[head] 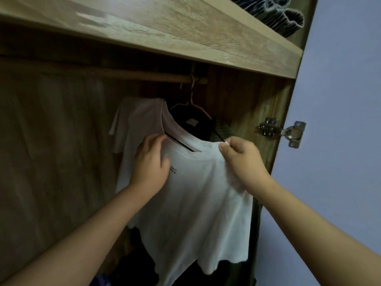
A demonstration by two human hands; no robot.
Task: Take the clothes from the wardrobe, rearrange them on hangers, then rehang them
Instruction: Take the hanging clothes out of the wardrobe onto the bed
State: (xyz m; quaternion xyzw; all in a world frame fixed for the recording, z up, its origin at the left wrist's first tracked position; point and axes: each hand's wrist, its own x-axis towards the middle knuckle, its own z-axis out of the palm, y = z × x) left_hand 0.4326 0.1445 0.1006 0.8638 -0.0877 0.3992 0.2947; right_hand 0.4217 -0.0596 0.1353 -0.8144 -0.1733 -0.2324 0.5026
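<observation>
Below the rail (pixel 127 74), the left hand (pixel 151 162) lies spread on the white T-shirt (pixel 195 195) while the right hand (pixel 240 154) pinches its shoulder; tugging there may slide it off its dark hanger (pixel 181 142) (barely visible).

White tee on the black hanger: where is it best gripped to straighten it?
Grip the tee at its two shoulder seams beside the neckline, from the front, as the left hand and right hand do. The hanger crosses the neck opening aslant, so the shoulders need shifting.
</observation>
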